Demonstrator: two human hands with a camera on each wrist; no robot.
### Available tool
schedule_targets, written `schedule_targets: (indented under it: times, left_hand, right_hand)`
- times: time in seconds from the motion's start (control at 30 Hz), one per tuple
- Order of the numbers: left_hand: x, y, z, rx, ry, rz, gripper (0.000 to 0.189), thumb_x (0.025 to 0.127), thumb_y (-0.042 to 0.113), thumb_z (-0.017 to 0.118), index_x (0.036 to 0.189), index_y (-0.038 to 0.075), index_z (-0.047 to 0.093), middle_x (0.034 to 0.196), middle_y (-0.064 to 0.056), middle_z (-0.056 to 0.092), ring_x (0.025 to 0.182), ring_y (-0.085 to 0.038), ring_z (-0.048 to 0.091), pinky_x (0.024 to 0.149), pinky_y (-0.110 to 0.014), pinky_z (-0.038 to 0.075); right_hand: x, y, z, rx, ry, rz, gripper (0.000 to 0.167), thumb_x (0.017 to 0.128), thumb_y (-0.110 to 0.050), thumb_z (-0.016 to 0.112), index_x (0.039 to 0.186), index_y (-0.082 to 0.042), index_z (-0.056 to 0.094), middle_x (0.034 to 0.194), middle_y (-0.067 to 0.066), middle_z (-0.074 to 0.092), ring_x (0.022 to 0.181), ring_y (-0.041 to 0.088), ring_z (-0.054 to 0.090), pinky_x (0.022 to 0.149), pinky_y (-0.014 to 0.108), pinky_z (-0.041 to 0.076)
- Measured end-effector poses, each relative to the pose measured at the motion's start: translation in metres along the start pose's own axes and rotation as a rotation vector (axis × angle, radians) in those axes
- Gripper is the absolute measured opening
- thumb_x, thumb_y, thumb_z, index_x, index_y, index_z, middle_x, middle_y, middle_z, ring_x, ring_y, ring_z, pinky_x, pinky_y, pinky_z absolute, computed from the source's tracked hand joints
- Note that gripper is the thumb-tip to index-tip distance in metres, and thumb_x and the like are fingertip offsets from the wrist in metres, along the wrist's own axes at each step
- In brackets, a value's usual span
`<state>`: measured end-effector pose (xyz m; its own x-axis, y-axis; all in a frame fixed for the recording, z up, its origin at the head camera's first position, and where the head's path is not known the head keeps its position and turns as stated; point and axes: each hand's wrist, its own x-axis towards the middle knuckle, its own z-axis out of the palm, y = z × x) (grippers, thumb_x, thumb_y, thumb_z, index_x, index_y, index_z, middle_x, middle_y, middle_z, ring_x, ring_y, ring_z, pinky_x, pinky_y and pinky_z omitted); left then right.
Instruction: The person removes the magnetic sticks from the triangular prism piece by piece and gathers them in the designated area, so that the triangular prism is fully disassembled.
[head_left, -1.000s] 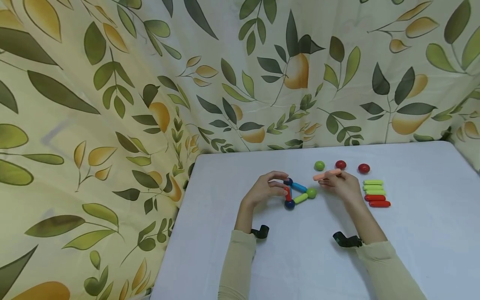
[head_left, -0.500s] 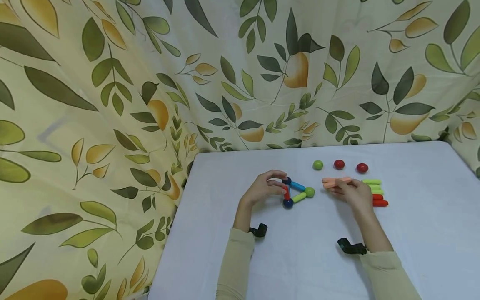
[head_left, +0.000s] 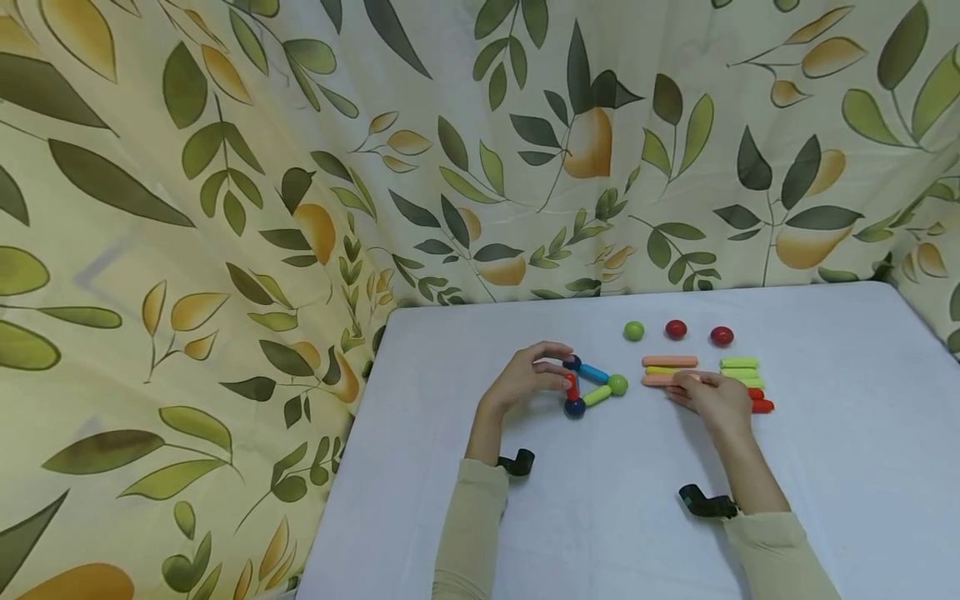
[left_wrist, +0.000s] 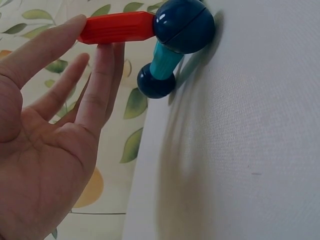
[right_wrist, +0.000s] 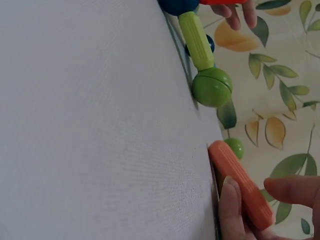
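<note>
My left hand pinches the top of a red rod between thumb and fingers. That rod stands up from a dark blue ball, a corner of a triangle. The triangle's other sides are a blue rod and a light green rod, meeting at a green ball, plus a teal-blue rod running to a second dark blue ball. My right hand holds the right end of a salmon rod, low at the table. Beyond it lie a yellow rod and another salmon rod.
Two light green rods and two red rods lie in a stack-like row at the right, partly behind my right hand. Behind them sit a loose green ball and two red balls. A leaf-patterned curtain hangs beyond the white table.
My right hand has moved right and slightly down from beside the triangle, and salmon and yellow rods now lie in a row there. My left hand stays on the red rod.
</note>
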<state>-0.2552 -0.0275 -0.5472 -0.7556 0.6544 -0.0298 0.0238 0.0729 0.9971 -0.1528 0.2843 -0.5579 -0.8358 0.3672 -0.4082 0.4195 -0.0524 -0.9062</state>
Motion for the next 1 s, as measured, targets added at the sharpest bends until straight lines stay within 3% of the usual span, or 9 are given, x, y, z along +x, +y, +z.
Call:
schedule_targets:
  times: [0.27,0.37,0.5,0.63,0.73,0.83,0.93,1.0]
  left_hand:
    - [-0.001,0.0,-0.001,0.004,0.004,-0.003,0.054,0.093,0.001,0.076,0.144,0.001,0.057,0.14,-0.024,0.06,0.114,-0.016,0.07,0.093,-0.034,0.06]
    - [-0.001,0.0,-0.001,0.007,-0.003,0.001,0.055,0.093,0.002,0.077,0.144,0.001,0.056,0.141,-0.024,0.06,0.114,-0.016,0.07,0.093,-0.034,0.06]
    - [-0.001,0.0,0.0,0.01,-0.014,0.009,0.058,0.092,0.002,0.078,0.145,-0.001,0.055,0.141,-0.024,0.06,0.114,-0.015,0.07,0.094,-0.034,0.059]
    - [-0.001,0.0,0.0,0.019,-0.013,0.003,0.059,0.092,0.003,0.079,0.146,0.0,0.055,0.14,-0.022,0.061,0.114,-0.014,0.07,0.094,-0.033,0.059]
    - [0.0,0.0,0.0,0.021,-0.01,-0.004,0.06,0.091,0.002,0.079,0.146,0.0,0.055,0.14,-0.021,0.062,0.113,-0.014,0.07,0.094,-0.033,0.059]
    - [0.0,-0.001,0.0,0.024,-0.01,-0.01,0.06,0.091,0.001,0.079,0.146,0.001,0.055,0.14,-0.02,0.062,0.113,-0.015,0.07,0.093,-0.034,0.059]
    - [0.0,-0.001,-0.001,0.028,-0.01,-0.017,0.058,0.091,0.0,0.079,0.145,0.002,0.056,0.139,-0.019,0.063,0.113,-0.014,0.071,0.093,-0.034,0.06]
    - [0.0,-0.002,-0.001,0.029,-0.011,-0.019,0.057,0.091,0.0,0.079,0.144,0.003,0.057,0.139,-0.019,0.063,0.113,-0.014,0.071,0.093,-0.033,0.059]
  right_hand:
    - [-0.002,0.0,-0.004,-0.024,0.03,-0.026,0.063,0.102,-0.027,0.067,0.149,0.008,0.044,0.084,-0.007,0.072,0.079,0.007,0.077,0.077,0.025,0.061]
    - [-0.005,-0.001,-0.003,-0.103,0.069,-0.046,0.064,0.102,-0.032,0.067,0.15,0.006,0.046,0.103,0.005,0.072,0.077,0.005,0.076,0.075,0.022,0.06]
    - [-0.008,-0.001,-0.003,-0.207,0.12,-0.053,0.064,0.102,-0.038,0.065,0.15,0.002,0.05,0.134,0.024,0.058,0.074,-0.003,0.072,0.072,0.016,0.058]
    - [-0.012,-0.003,-0.004,-0.22,0.114,-0.04,0.066,0.103,-0.041,0.063,0.153,-0.001,0.048,0.15,0.023,0.049,0.08,-0.005,0.068,0.07,0.012,0.056]
    - [-0.015,-0.005,-0.003,-0.238,0.115,-0.041,0.067,0.102,-0.044,0.062,0.153,-0.004,0.049,0.152,0.02,0.05,0.099,0.006,0.068,0.07,0.011,0.054]
    - [-0.018,-0.009,0.001,-0.295,0.131,-0.078,0.064,0.101,-0.047,0.062,0.15,-0.006,0.055,0.145,0.02,0.057,0.117,0.025,0.061,0.073,0.018,0.051]
    - [-0.021,-0.014,0.009,-0.355,0.13,-0.159,0.059,0.101,-0.046,0.063,0.143,-0.005,0.062,0.139,0.022,0.061,0.121,0.033,0.056,0.075,0.029,0.046]
    - [-0.022,-0.017,0.016,-0.383,0.119,-0.228,0.052,0.101,-0.044,0.064,0.136,-0.006,0.067,0.131,0.021,0.067,0.115,0.032,0.06,0.077,0.032,0.046]
